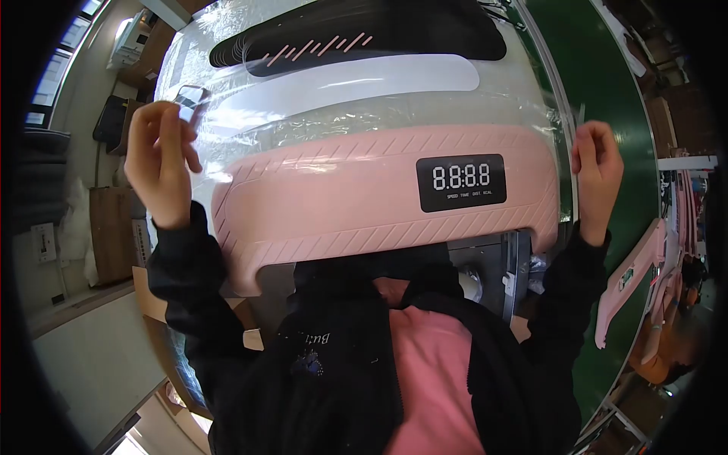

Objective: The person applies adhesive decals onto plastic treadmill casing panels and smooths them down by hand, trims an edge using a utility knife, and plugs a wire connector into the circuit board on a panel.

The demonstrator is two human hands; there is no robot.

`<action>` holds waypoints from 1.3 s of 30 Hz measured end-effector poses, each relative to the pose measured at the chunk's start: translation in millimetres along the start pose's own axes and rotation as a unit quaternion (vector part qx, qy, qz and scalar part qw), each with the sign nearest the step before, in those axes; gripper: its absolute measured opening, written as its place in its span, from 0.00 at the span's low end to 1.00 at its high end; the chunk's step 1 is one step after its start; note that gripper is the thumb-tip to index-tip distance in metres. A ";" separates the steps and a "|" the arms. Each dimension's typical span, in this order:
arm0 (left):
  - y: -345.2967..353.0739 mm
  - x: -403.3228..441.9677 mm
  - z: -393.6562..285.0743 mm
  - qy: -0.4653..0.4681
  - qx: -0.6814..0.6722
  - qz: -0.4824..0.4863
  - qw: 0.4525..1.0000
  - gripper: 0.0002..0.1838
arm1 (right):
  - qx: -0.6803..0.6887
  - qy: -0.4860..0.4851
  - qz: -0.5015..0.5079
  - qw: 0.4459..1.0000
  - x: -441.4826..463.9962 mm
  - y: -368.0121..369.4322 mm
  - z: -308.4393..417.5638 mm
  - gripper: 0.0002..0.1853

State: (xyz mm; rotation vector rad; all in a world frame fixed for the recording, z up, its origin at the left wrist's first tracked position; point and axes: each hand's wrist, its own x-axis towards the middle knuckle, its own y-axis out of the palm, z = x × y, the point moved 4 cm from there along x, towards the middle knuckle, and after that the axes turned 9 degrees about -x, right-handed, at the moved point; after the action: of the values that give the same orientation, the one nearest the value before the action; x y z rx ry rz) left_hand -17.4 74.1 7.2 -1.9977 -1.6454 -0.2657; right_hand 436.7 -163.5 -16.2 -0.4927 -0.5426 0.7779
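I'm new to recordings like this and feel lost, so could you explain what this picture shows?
There's no machine here, only a person's two bare hands. One camera, worn on the head, looks forward and down, so the wearer's dark jacket shows below. At the near side of the plastic-covered table is a pink panel with a black display. Beyond it lie a pale strip and a black panel. The left hand and right hand are raised near the pink panel's ends, fingers bent; whether they hold anything thin is unclear.
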 end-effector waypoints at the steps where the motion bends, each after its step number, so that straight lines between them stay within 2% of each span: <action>1: 6.7 16.0 17.5 -0.001 0.004 0.014 1.000 0.07 | -0.067 -0.056 -0.013 0.996 22.9 6.1 5.6 0.09; 3: 17.1 37.7 53.1 0.086 0.101 0.086 0.987 0.07 | -0.176 -0.245 -0.042 0.952 59.1 27.3 6.3 0.08; 4: 20.6 43.9 71.8 0.087 0.100 0.086 0.987 0.07 | -0.197 -0.257 0.000 0.946 79.2 41.7 -9.1 0.09; 5: 31.0 47.6 87.7 0.104 0.244 0.141 0.954 0.08 | -0.218 -0.268 0.043 0.937 94.1 55.1 -26.4 0.09; 6: 35.8 48.7 105.9 0.117 0.381 0.192 0.897 0.08 | -0.219 -0.270 0.044 0.936 101.1 66.1 -41.8 0.09; 7: 38.3 50.3 112.6 0.115 0.379 0.190 0.898 0.08 | -0.280 -0.285 0.063 0.915 104.2 80.4 -56.7 0.09; 9: 49.8 45.2 116.5 0.211 0.392 0.197 0.873 0.09 | -0.397 -0.308 0.109 0.858 110.2 101.4 -76.9 0.10; 10: 55.3 27.5 110.8 0.260 0.397 0.199 0.857 0.10 | -0.399 -0.308 0.111 0.856 104.5 93.9 -75.2 0.10; 11: 52.9 23.3 111.1 0.253 0.394 0.209 0.859 0.10 | -0.388 -0.239 0.156 0.876 108.4 88.9 -76.8 0.10; 13: 40.9 30.4 111.5 0.119 0.381 0.202 0.895 0.11 | -0.361 -0.098 0.232 0.898 116.2 79.7 -83.1 0.12; 14: 37.4 32.7 115.0 0.053 0.371 0.193 0.907 0.11 | -0.363 -0.094 0.234 0.897 119.9 74.9 -92.1 0.12; 15: 33.0 32.4 121.1 0.052 0.368 0.196 0.908 0.11 | -0.237 -0.035 0.239 0.941 125.6 64.8 -106.9 0.13; 16: 19.4 34.0 129.8 0.041 0.333 0.158 0.929 0.13 | -0.105 0.024 0.239 0.965 129.6 54.9 -118.3 0.14; 17: 5.8 34.7 138.4 0.029 0.298 0.119 0.947 0.14 | 0.029 0.083 0.233 0.969 131.5 46.0 -130.0 0.15; 18: -2.9 33.8 143.4 0.016 0.263 0.079 0.962 0.15 | 0.026 0.084 0.235 0.968 126.5 37.4 -130.8 0.15; 19: -6.5 28.3 137.3 0.013 0.261 0.080 0.962 0.15 | 0.009 0.112 0.153 0.982 116.6 19.3 -128.3 0.18; 20: -14.8 18.7 122.2 -0.026 0.191 0.053 0.980 0.15 | -0.008 0.138 0.070 0.988 102.5 2.0 -115.5 0.21; 21: -21.9 7.9 108.1 -0.066 0.120 0.027 0.990 0.16 | -0.031 0.125 0.037 0.991 80.7 -11.9 -97.2 0.22; 22: -19.8 -4.0 89.1 -0.069 0.118 0.029 0.990 0.16 | -0.054 0.112 0.003 0.992 52.4 -18.5 -69.4 0.22; 24: 3.0 -28.6 52.8 -0.088 -0.062 0.103 0.989 0.15 | -0.084 0.033 0.002 0.996 -0.6 -10.1 -43.1 0.25; 26: 18.8 -44.1 46.9 -0.118 -0.072 0.139 0.981 0.15 | -0.176 -0.033 0.097 0.979 -46.8 26.0 -10.2 0.33; 27: 22.3 -50.0 48.9 -0.146 -0.080 0.174 0.971 0.16 | -0.174 -0.034 0.098 0.979 -57.2 43.0 -0.5 0.33; 29: 23.1 -48.2 51.9 -0.154 -0.083 0.185 0.967 0.16 | -0.431 -0.134 0.073 0.889 -71.8 73.2 19.7 0.43; 30: 23.3 -46.0 54.4 -0.161 -0.091 0.197 0.963 0.15 | -0.424 -0.139 0.073 0.892 -74.6 84.8 26.4 0.43; 32: 19.9 -42.5 55.3 -0.162 -0.096 0.207 0.960 0.15 | -0.468 -0.123 0.101 0.870 -78.6 107.3 39.7 0.54; 34: 18.5 -44.3 58.5 -0.171 -0.117 0.219 0.954 0.15 | -0.410 -0.201 0.154 0.876 -91.7 151.2 91.1 0.57; 36: 16.6 -46.6 63.7 -0.176 -0.125 0.222 0.951 0.14 | -0.251 -0.252 0.188 0.915 -107.3 198.6 135.1 0.58; 38: 16.3 -46.7 68.1 -0.178 -0.139 0.232 0.946 0.14 | -0.290 -0.287 0.228 0.884 -118.9 228.9 173.4 0.58; 39: 16.9 -46.6 69.5 -0.177 -0.147 0.239 0.943 0.13 | -0.249 -0.324 0.257 0.876 -129.9 244.6 186.0 0.57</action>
State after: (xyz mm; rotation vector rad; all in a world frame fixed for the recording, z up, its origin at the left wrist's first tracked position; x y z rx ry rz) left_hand -24.9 68.4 -77.6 -2.7273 -1.3064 0.0375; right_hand 118.3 -72.2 -56.5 -0.8804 -1.2904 1.3392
